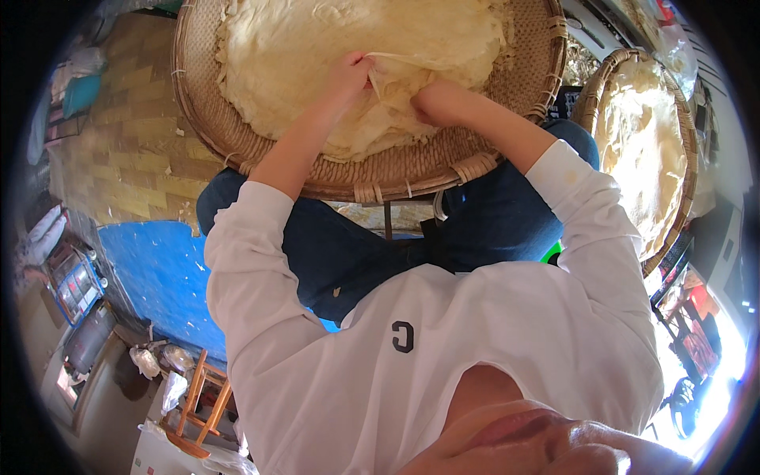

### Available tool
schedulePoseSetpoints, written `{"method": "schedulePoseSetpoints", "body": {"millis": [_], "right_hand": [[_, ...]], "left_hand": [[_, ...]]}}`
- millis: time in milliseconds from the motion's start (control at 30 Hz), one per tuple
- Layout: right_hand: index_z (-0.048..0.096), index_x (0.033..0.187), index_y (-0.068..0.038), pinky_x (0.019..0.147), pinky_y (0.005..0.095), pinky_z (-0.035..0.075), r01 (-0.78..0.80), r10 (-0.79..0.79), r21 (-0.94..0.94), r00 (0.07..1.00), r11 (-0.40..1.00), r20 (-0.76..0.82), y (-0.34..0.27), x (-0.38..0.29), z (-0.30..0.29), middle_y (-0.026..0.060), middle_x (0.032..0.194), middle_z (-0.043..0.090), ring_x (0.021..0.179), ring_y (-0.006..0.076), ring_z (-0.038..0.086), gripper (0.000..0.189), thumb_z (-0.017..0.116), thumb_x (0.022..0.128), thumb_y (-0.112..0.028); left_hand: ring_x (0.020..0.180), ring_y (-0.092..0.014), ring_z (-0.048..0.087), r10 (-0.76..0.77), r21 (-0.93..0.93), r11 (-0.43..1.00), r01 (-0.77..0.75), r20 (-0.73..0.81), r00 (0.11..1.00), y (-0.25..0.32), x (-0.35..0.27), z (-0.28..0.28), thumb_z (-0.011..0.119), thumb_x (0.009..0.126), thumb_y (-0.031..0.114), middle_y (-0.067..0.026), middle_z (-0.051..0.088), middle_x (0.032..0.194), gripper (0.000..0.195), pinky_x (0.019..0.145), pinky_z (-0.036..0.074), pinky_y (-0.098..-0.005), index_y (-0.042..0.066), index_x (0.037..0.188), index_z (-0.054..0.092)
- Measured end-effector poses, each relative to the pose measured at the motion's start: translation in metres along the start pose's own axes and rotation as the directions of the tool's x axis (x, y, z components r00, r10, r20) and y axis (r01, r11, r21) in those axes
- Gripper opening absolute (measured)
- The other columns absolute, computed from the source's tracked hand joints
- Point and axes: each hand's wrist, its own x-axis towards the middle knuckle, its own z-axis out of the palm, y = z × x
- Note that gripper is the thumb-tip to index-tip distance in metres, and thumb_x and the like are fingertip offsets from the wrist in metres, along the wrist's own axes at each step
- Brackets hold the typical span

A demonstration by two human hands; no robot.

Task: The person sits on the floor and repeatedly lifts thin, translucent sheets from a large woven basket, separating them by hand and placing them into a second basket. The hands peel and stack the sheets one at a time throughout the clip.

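A large round woven basket tray [386, 189] stands before me, above my knees. Spread over its middle lies a broad, pale cream sheet of soft, thin material [285, 59], ragged at its edges; I cannot tell exactly what it is. My left hand [350, 74] pinches a raised edge of a thin layer and holds it up as a fold. To the right of that fold, my right hand [442, 102] is curled against the same material, knuckles up. Its fingertips are hidden, so its hold cannot be made out.
A second woven tray [683, 178] with similar pale material [638, 154] stands at the right. A blue floor covering [160, 267] lies at the left, below wood-patterned flooring [142, 119]. An upturned wooden stool [205, 398] and a blue-framed cart [80, 285] are at lower left.
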Motion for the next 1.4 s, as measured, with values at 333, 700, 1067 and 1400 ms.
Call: {"method": "schedulePoseSetpoints", "body": {"millis": [333,700,1067,1400], "right_hand": [[0.050,0.113,-0.003,0.074,0.0498,0.053,0.043,0.024,0.134,0.886,0.990,-0.464,0.005,0.010,0.002,0.0219,0.107,0.064,0.089,0.0408,0.066,0.034,0.064,0.086,-0.019],[0.059,0.114,-0.004,0.082,0.0489,0.053,-0.056,0.125,0.218,0.939,0.974,-0.321,0.017,0.013,0.013,0.0215,0.111,0.062,0.097,0.0395,0.065,0.031,0.062,0.086,-0.018],[0.066,0.105,-0.009,0.080,0.0489,0.052,0.155,-0.089,0.098,0.871,0.983,-0.483,0.021,0.026,0.017,0.0136,0.099,0.069,0.095,0.0347,0.066,0.021,0.063,0.086,-0.018],[0.054,0.135,-0.008,0.094,0.0429,0.049,0.297,0.018,0.446,0.817,0.844,-0.577,-0.024,0.049,0.013,0.0160,0.126,0.063,0.113,0.0323,0.061,0.045,0.064,0.094,-0.026]], "left_hand": [[0.076,-0.017,0.060,0.097,0.371,0.926,-0.066,-0.065,0.993,0.023,-0.009,-0.004,0.069,0.087,0.036,-0.0056,0.064,0.086,0.036,0.067,0.047,-0.0331,0.002,0.092,0.062],[0.075,-0.014,0.059,0.527,0.448,0.811,-0.377,-0.279,0.803,0.024,0.015,-0.026,0.078,0.083,0.031,-0.0061,0.064,0.083,0.036,0.065,0.048,-0.0308,0.001,0.096,0.062],[0.094,-0.031,0.064,0.427,0.977,0.077,-0.201,0.150,0.892,0.040,-0.014,-0.051,0.070,0.086,0.028,-0.0142,0.067,0.094,0.030,0.077,0.050,-0.0443,0.007,0.106,0.063],[0.088,-0.039,0.063,0.657,0.892,0.275,-0.359,0.098,0.747,0.133,-0.086,-0.024,0.054,0.090,0.008,-0.0185,0.064,0.096,0.015,0.075,0.050,-0.0483,0.005,0.104,0.055]]}}
